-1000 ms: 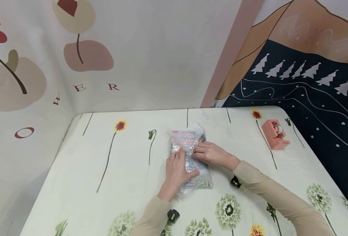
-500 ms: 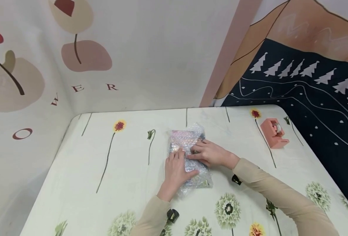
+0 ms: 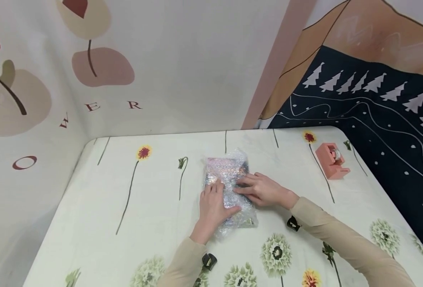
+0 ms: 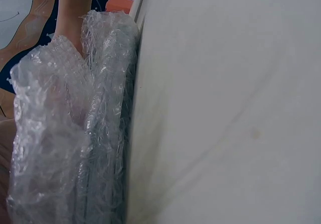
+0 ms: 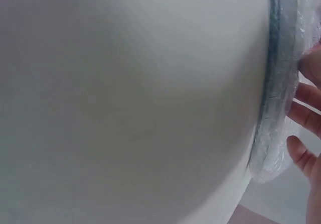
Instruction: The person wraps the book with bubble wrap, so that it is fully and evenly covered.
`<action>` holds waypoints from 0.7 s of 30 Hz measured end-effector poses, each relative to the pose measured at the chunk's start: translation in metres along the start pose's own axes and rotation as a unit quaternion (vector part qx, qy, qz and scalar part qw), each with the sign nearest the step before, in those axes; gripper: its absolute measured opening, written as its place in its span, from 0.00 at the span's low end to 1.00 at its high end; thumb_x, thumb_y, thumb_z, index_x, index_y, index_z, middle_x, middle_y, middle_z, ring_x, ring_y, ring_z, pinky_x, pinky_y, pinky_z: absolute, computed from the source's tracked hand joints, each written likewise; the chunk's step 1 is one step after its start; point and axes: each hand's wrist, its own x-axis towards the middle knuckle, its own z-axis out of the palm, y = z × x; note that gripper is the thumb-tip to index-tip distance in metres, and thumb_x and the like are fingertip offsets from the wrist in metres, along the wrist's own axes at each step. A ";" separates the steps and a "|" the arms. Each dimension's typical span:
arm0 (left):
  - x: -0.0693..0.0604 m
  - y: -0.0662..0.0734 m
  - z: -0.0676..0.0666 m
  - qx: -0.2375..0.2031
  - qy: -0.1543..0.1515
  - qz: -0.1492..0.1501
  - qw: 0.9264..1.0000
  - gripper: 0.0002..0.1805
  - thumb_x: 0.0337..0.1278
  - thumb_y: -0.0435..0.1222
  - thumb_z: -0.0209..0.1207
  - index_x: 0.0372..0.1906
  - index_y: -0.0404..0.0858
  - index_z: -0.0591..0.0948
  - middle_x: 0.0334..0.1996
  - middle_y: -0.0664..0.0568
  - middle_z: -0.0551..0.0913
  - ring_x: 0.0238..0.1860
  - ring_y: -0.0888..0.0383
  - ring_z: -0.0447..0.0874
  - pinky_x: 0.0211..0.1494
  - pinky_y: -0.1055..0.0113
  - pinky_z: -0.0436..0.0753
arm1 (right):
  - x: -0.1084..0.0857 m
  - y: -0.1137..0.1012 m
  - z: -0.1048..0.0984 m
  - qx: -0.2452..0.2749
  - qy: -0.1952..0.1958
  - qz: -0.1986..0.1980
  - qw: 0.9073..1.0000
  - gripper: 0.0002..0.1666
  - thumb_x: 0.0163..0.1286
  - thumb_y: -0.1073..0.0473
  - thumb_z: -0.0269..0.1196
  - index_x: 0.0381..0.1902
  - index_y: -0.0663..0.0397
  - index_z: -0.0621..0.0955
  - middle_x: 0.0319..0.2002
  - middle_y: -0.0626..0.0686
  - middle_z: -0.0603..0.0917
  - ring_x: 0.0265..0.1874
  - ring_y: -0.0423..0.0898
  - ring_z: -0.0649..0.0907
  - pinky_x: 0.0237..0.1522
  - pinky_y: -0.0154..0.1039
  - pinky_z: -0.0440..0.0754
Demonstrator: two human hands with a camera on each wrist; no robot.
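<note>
A flat, rectangular package in bubble wrap [image 3: 229, 167] lies on the table, its long side running away from me. A colourful, partly pink surface shows through the clear wrap, but what kind of item it is cannot be told. My left hand [image 3: 213, 207] rests on the package's left and near part, fingers straight and thumb spread to the right. On the right side, the fingers of my right hand [image 3: 263, 190] press on the wrap, fairly straight. Up close in the left wrist view, the bubble wrap [image 4: 50, 133] looks loose and puffed up along one side.
A pink tape dispenser [image 3: 331, 161] with a roll of tape stands at the back right of the table. White cloth with printed flowers [image 3: 154, 207] covers the tabletop. Printed cloth walls [image 3: 197, 79] rise behind and at the sides.
My right hand's fingers first slid slightly left over the wrap, then came back a little to the right. The left hand has stayed in place on the package.
</note>
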 end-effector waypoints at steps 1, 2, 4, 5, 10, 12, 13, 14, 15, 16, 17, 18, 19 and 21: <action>0.000 0.000 0.000 0.001 0.000 0.000 1.000 0.46 0.32 0.62 0.69 0.54 0.32 0.73 0.61 0.40 0.71 0.56 0.45 0.70 0.52 0.53 0.74 | -0.001 0.000 0.000 0.013 0.005 0.004 1.000 0.22 0.57 0.63 0.63 0.52 0.53 0.82 0.51 0.56 0.80 0.50 0.51 0.78 0.41 0.46 0.79; 0.000 -0.001 -0.001 0.002 0.001 0.000 1.000 0.46 0.32 0.62 0.69 0.53 0.32 0.73 0.61 0.40 0.71 0.56 0.45 0.70 0.52 0.53 0.74 | -0.001 0.000 0.000 0.025 0.010 0.007 1.000 0.22 0.57 0.63 0.63 0.52 0.54 0.82 0.51 0.56 0.80 0.50 0.51 0.78 0.42 0.46 0.79; 0.000 -0.001 -0.001 -0.001 0.000 0.001 1.000 0.46 0.32 0.61 0.69 0.53 0.32 0.73 0.61 0.40 0.71 0.56 0.44 0.70 0.51 0.53 0.74 | -0.002 0.000 0.000 0.050 0.022 0.013 0.998 0.21 0.56 0.64 0.64 0.50 0.56 0.83 0.51 0.57 0.81 0.50 0.52 0.79 0.44 0.48 0.79; -0.001 -0.001 -0.002 -0.003 -0.001 0.002 1.000 0.46 0.32 0.61 0.69 0.53 0.32 0.73 0.61 0.40 0.71 0.56 0.44 0.70 0.51 0.53 0.74 | -0.003 -0.001 -0.001 0.062 0.026 0.015 0.998 0.21 0.55 0.65 0.64 0.49 0.57 0.83 0.51 0.58 0.81 0.51 0.52 0.79 0.46 0.48 0.79; -0.001 -0.002 -0.003 0.000 -0.004 -0.003 1.000 0.46 0.32 0.62 0.69 0.54 0.32 0.73 0.61 0.40 0.71 0.57 0.45 0.70 0.52 0.53 0.74 | -0.006 -0.001 0.001 0.085 0.016 0.028 0.996 0.20 0.57 0.65 0.63 0.50 0.60 0.82 0.54 0.60 0.79 0.53 0.54 0.77 0.55 0.51 0.74; 0.000 -0.002 -0.003 0.001 -0.003 -0.005 1.000 0.47 0.32 0.62 0.69 0.54 0.32 0.72 0.61 0.40 0.71 0.56 0.45 0.70 0.53 0.53 0.74 | -0.007 -0.001 0.001 0.098 0.015 0.038 0.994 0.20 0.57 0.66 0.63 0.50 0.59 0.82 0.55 0.60 0.79 0.54 0.54 0.77 0.57 0.52 0.73; 0.000 -0.002 -0.003 0.000 -0.004 -0.005 1.000 0.48 0.32 0.62 0.69 0.55 0.32 0.72 0.61 0.39 0.71 0.57 0.45 0.70 0.53 0.53 0.74 | -0.008 -0.001 0.001 0.106 0.018 0.043 0.993 0.20 0.57 0.66 0.63 0.50 0.59 0.82 0.55 0.59 0.79 0.54 0.54 0.77 0.57 0.52 0.73; 0.000 -0.002 -0.003 0.000 -0.005 -0.005 1.000 0.48 0.32 0.62 0.69 0.55 0.31 0.72 0.61 0.39 0.71 0.57 0.44 0.70 0.53 0.53 0.74 | -0.009 -0.001 0.000 0.114 0.022 0.049 0.992 0.20 0.57 0.66 0.63 0.49 0.60 0.82 0.54 0.59 0.79 0.54 0.54 0.77 0.56 0.53 0.73; 0.000 -0.001 -0.003 -0.003 -0.005 -0.004 1.000 0.48 0.32 0.62 0.69 0.55 0.31 0.72 0.61 0.39 0.71 0.57 0.44 0.70 0.53 0.53 0.74 | -0.010 -0.001 0.000 0.123 0.026 0.055 0.991 0.19 0.56 0.66 0.64 0.48 0.60 0.83 0.54 0.59 0.79 0.54 0.55 0.77 0.56 0.53 0.73; 0.000 -0.001 -0.003 -0.007 -0.006 -0.004 1.000 0.48 0.32 0.62 0.69 0.55 0.31 0.72 0.61 0.39 0.71 0.57 0.44 0.70 0.54 0.53 0.74 | -0.011 -0.001 0.000 0.131 0.028 0.061 0.989 0.19 0.56 0.67 0.64 0.48 0.60 0.83 0.54 0.59 0.79 0.54 0.55 0.77 0.56 0.52 0.73; 0.000 -0.001 -0.003 -0.009 -0.006 -0.003 1.000 0.48 0.32 0.61 0.69 0.54 0.31 0.73 0.61 0.39 0.71 0.57 0.43 0.70 0.54 0.52 0.74 | -0.013 -0.001 0.000 0.136 0.029 0.067 0.988 0.18 0.56 0.67 0.64 0.47 0.60 0.83 0.54 0.59 0.79 0.55 0.55 0.77 0.56 0.52 0.73; 0.000 -0.001 -0.003 -0.010 -0.006 -0.003 1.000 0.47 0.32 0.61 0.69 0.54 0.31 0.73 0.61 0.39 0.71 0.57 0.43 0.70 0.53 0.52 0.74 | -0.014 -0.001 0.000 0.138 0.029 0.071 0.987 0.18 0.56 0.67 0.64 0.47 0.60 0.83 0.54 0.59 0.79 0.55 0.55 0.77 0.56 0.51 0.73; -0.001 0.000 -0.003 -0.011 -0.006 -0.002 1.000 0.47 0.32 0.62 0.69 0.53 0.32 0.73 0.61 0.39 0.71 0.57 0.43 0.70 0.54 0.52 0.74 | -0.015 -0.001 0.001 0.139 0.027 0.074 0.987 0.18 0.57 0.67 0.63 0.47 0.60 0.83 0.54 0.59 0.79 0.55 0.54 0.77 0.56 0.50 0.73; -0.001 0.000 -0.002 -0.008 -0.003 -0.002 1.000 0.46 0.32 0.62 0.69 0.52 0.32 0.74 0.61 0.39 0.71 0.57 0.43 0.70 0.53 0.52 0.74 | -0.015 -0.001 0.002 0.139 0.027 0.077 0.987 0.18 0.57 0.67 0.64 0.47 0.60 0.83 0.54 0.59 0.79 0.55 0.53 0.76 0.56 0.50 0.73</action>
